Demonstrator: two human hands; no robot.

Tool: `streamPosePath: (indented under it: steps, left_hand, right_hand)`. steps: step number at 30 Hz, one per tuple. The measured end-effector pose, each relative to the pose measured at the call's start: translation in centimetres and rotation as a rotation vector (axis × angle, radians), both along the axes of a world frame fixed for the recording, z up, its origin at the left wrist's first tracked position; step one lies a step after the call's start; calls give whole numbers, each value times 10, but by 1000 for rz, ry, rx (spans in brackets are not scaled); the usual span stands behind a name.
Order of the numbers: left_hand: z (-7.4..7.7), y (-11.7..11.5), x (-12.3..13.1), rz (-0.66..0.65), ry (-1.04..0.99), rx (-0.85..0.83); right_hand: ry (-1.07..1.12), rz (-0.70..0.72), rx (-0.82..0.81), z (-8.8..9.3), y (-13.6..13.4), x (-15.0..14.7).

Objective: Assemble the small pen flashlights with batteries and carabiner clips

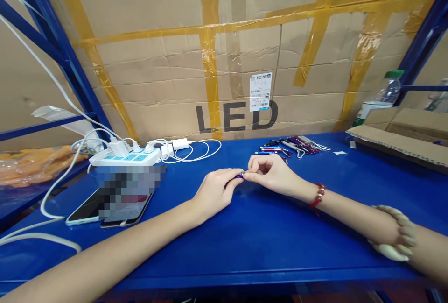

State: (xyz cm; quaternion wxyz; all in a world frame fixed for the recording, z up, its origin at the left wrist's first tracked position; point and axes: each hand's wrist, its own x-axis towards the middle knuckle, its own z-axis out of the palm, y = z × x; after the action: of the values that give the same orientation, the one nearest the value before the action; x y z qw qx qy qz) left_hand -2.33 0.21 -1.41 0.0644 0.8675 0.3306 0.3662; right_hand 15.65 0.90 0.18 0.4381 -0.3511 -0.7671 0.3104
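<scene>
My left hand (214, 191) and my right hand (270, 172) meet over the middle of the blue table (266, 242). Both are closed in a pinch on one small purple, pen-like item (239, 176), which lies between their fingertips; most of it is hidden by the fingers. The right wrist wears a red bead bracelet (318, 195). Behind the hands, towards the back of the table, lies a pile of several similar purple, red and silver pen-like items (292, 146).
A white power strip (125, 156) with chargers and white cables sits at the back left, with two phones (112, 207) in front of it. A large taped cardboard box (241, 51) marked LED stands behind. An open carton (402, 137) and a plastic bottle (380, 97) are at the right.
</scene>
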Motion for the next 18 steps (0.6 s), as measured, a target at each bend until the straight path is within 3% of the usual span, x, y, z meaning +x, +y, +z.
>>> streamPosePath:
  steps: [9, 18]
  left_hand:
    - [2, 0, 1, 87, 49, 18]
    - [4, -1, 1, 95, 60, -44]
  right_hand:
    - [-31, -95, -216, 0, 0, -4]
    - [-16, -96, -223, -9, 3, -6]
